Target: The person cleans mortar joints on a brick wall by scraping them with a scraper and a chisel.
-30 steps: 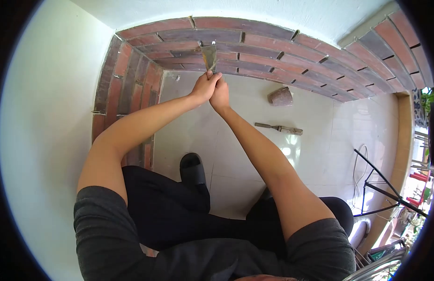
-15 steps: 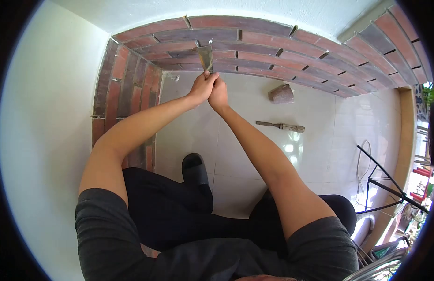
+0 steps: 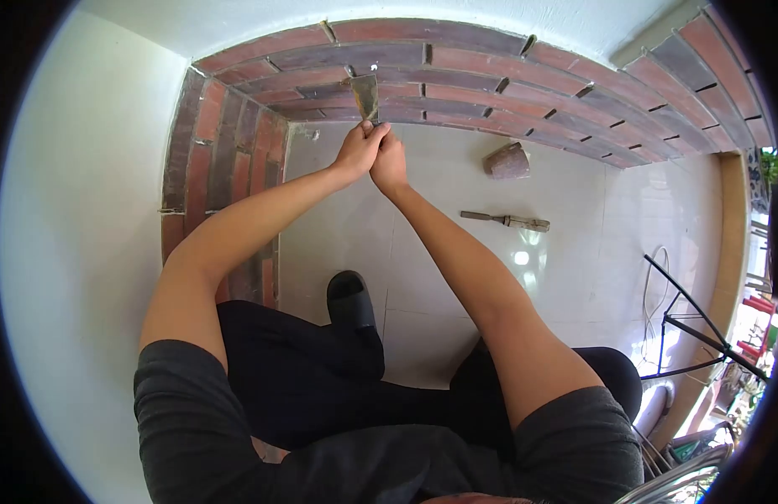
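My left hand [image 3: 355, 154] and my right hand [image 3: 389, 161] are closed together round the handle of a scraper [image 3: 366, 97], which is mostly hidden by the fingers. The flat, stained blade points away from me, its far edge at the brick wall [image 3: 465, 60]. A small white spot shows on the bricks just beyond the blade.
On the tiled floor [image 3: 423, 277] to the right lie a brown block [image 3: 507, 161] and a chisel-like tool [image 3: 505, 221]. A black metal stand [image 3: 696, 332] and a pale cable [image 3: 649, 294] are farther right. Bricks also line the left side [image 3: 211, 143].
Both hands and the scraper sit slightly higher in the view. The wall and floor objects have shifted a little with the camera. The grip looks the same.
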The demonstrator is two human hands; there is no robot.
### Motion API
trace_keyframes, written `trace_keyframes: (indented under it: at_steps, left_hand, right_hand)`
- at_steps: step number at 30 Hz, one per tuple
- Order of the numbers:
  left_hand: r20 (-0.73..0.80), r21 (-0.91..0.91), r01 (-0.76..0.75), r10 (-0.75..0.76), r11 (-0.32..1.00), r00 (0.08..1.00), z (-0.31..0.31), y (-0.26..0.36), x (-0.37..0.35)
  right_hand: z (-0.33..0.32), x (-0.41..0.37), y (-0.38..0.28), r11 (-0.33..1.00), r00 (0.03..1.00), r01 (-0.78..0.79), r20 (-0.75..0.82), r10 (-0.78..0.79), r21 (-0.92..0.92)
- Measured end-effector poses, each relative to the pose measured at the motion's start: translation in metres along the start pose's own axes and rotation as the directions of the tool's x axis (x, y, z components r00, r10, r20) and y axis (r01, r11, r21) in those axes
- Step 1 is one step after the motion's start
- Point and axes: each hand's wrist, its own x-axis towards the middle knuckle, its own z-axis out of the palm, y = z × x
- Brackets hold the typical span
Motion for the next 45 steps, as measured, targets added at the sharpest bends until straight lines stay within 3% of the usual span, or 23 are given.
trace_keyframes:
  at_steps: [4,5,8,11,17,21,24,25,28,32,36,40,45]
  left_hand:
    - [-0.072,-0.005,-0.171,0.171,0.985,0.983,-0.003,0.01,0.003]
    - [-0.098,0.039,-0.16,0.163,0.986,0.982,-0.006,0.018,0.005]
    - [-0.053,0.062,-0.148,0.151,0.987,0.987,-0.003,0.007,0.013]
    - [-0.062,0.042,-0.119,0.122,0.992,0.991,0.006,-0.029,0.018]
    - [-0.041,0.112,-0.031,0.035,0.993,0.999,0.002,-0.004,0.003]
    - [-0.116,0.093,-0.144,0.154,0.985,0.981,0.006,-0.008,0.001]
    - [-0.045,0.09,-0.157,0.162,0.983,0.986,-0.005,0.003,0.018]
    - [-0.005,0.05,-0.089,0.089,0.995,0.996,-0.004,0.008,0.013]
    - [-0.053,0.144,-0.077,0.086,0.987,0.995,0.006,-0.002,0.009]
    - [-0.037,0.136,-0.12,0.126,0.983,0.991,0.012,-0.017,0.002]
    - [-0.023,0.091,-0.058,0.06,0.994,0.998,0.012,0.004,0.0]
    - [-0.11,0.086,-0.095,0.104,0.992,0.988,0.017,0.008,-0.002]
    - [-0.037,0.044,-0.097,0.099,0.994,0.994,0.008,0.023,0.008]
  right_hand:
    - [0.001,0.008,-0.003,0.994,0.993,0.109,-0.04,-0.11,-0.016]
    - [0.002,0.014,-0.004,0.987,0.988,0.148,-0.054,-0.145,0.061]
    - [-0.001,0.015,0.001,0.987,0.986,0.16,-0.042,-0.159,0.021]
    - [0.005,0.007,0.018,0.997,0.997,0.074,-0.01,-0.074,0.017]
    - [0.0,0.002,0.013,0.996,0.997,0.072,-0.009,-0.072,0.059]
    - [-0.002,0.001,0.005,0.997,0.999,0.039,-0.016,-0.038,0.067]
    - [-0.006,0.012,-0.005,0.988,0.99,0.137,-0.038,-0.135,0.065]
    - [-0.008,0.014,-0.004,0.988,0.989,0.143,-0.034,-0.142,0.056]
    - [-0.011,0.004,-0.002,0.997,0.999,0.041,-0.001,-0.041,0.06]
    - [-0.007,-0.003,0.016,0.998,1.0,-0.005,-0.001,0.005,0.062]
    - [-0.019,0.001,-0.001,0.998,0.999,-0.021,0.027,0.019,0.063]
    - [-0.018,0.0,-0.008,0.998,0.999,0.014,-0.042,-0.012,0.057]
    - [-0.019,0.019,-0.008,0.992,0.995,0.092,-0.056,-0.088,0.082]
